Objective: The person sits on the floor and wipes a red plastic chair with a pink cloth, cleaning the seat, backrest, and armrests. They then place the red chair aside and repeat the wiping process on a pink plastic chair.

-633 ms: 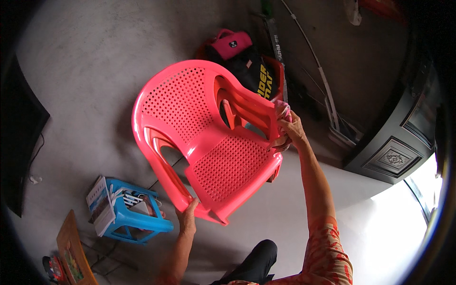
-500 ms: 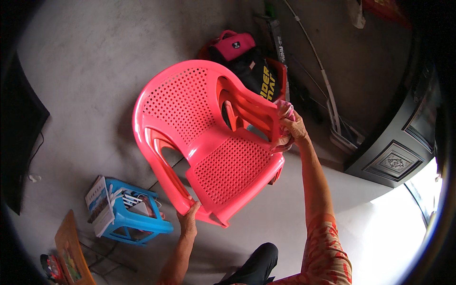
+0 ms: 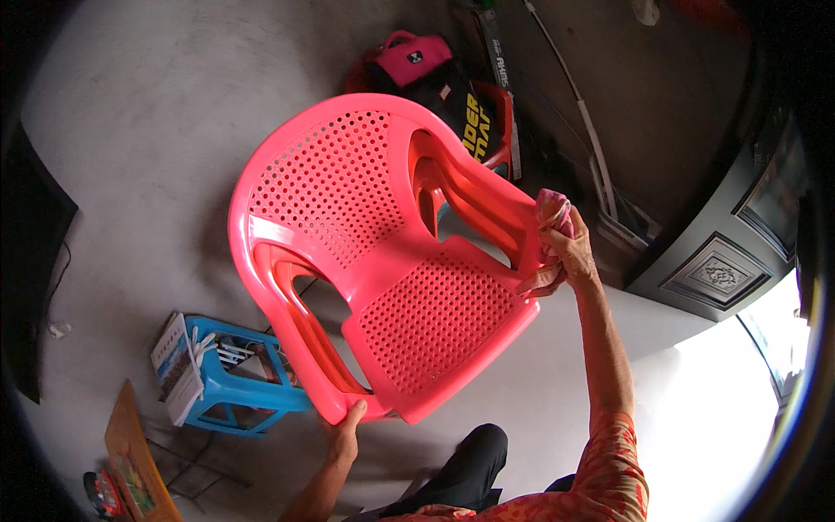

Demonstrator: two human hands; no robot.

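Observation:
A pink plastic armchair (image 3: 383, 252) with a perforated seat and back is held up off the floor, tilted toward me. My left hand (image 3: 342, 433) grips the front left corner of its seat from below. My right hand (image 3: 564, 252) presses a pink cloth (image 3: 551, 213) against the end of the chair's right armrest.
A blue plastic stool (image 3: 228, 378) with books and cables stands on the grey floor at lower left. A pink bag (image 3: 413, 54) and a red-and-black item lie behind the chair. A dark carved cabinet (image 3: 726, 261) stands at right, and a dark screen (image 3: 30, 261) at left.
The chair has tipped slightly and shifted a little; my right hand with the cloth has slid a bit along the armrest end. My left hand keeps its grip.

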